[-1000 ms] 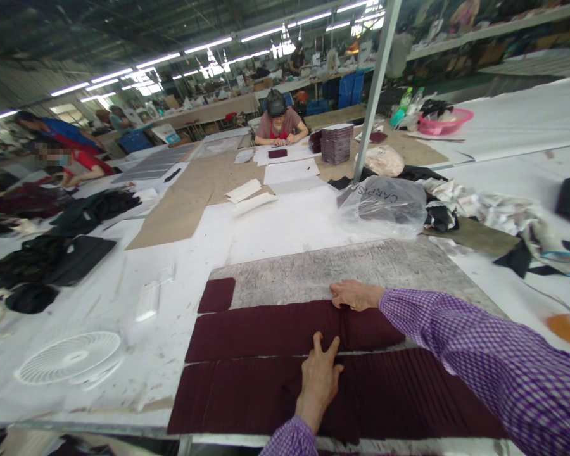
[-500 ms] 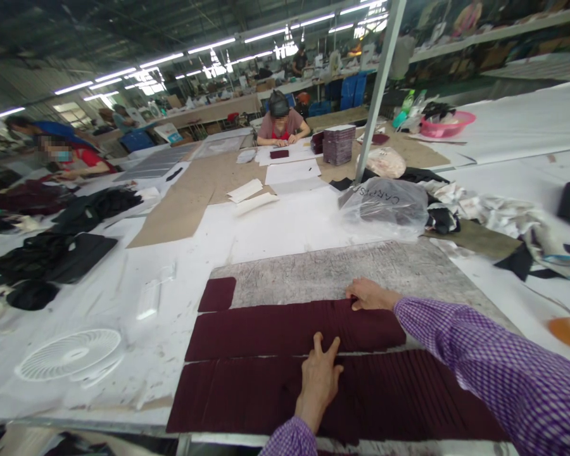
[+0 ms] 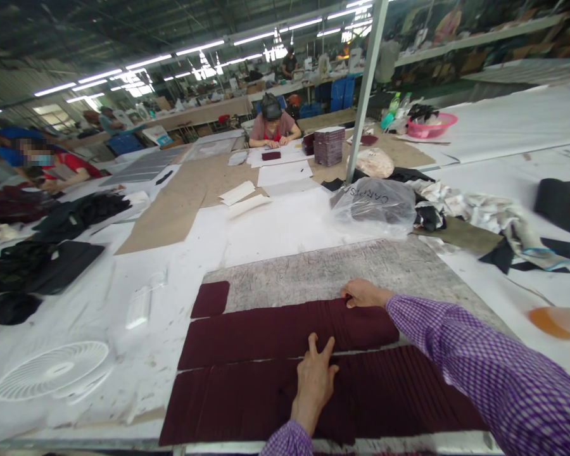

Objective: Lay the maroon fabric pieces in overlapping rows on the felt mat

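Maroon fabric rows [image 3: 247,332] laid out on a gray board [image 3: 285,278]
So from the left: small maroon square [image 3: 210,299] just behind the far row [image 3: 266,329], then the left hand [image 3: 313,383], fingers spread wide, over the near row [image 3: 228,399] with fingertips on the far one. Right hand [image 3: 367,293] is curled at the far row's back edge, can't honestly tell if it's pinching cloth.

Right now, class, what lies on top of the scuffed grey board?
Two rows of maroon fabric and one smaller maroon piece lie on the grey board. The board's surface beneath them is covered and cannot be seen.
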Motion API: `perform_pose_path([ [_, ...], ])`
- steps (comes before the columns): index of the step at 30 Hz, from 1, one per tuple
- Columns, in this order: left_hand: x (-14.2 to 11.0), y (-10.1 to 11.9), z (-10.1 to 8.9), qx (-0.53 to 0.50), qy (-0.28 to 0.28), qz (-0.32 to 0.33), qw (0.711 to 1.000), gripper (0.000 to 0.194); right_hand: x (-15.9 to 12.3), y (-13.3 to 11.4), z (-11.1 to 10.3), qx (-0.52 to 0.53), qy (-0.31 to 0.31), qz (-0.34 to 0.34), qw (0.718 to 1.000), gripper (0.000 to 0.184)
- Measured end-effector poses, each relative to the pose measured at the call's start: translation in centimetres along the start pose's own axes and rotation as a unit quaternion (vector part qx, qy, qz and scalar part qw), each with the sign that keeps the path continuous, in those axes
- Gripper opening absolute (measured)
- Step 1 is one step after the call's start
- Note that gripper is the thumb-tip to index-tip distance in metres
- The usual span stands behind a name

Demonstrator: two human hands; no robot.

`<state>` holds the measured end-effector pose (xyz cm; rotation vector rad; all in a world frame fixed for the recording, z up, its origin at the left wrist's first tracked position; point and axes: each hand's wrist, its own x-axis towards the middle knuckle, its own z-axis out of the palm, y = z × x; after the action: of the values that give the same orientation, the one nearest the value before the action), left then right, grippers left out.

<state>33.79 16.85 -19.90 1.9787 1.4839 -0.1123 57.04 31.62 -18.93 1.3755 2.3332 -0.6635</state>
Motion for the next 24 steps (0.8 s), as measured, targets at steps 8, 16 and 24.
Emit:
perform_pose_path([
  [8,-0.1,0.2,-0.1,0.002,-0.003,-0.001,1.000,0.064,0.5,-0.8,-0.4,-0.021,-0.017,0.024,0.999,0.023],
  [16,0.0,0.1,0.0,0.007,0.005,0.001,1.000,0.065,1.1,-1.2,-0.4,-0.037,-0.032,0.023,0.999,0.022],
  [24,0.0,0.2,-0.1,0.018,0.005,0.004,1.000,0.064,1.9,0.0,0.7,-0.007,-0.046,0.018,0.999,0.023],
])
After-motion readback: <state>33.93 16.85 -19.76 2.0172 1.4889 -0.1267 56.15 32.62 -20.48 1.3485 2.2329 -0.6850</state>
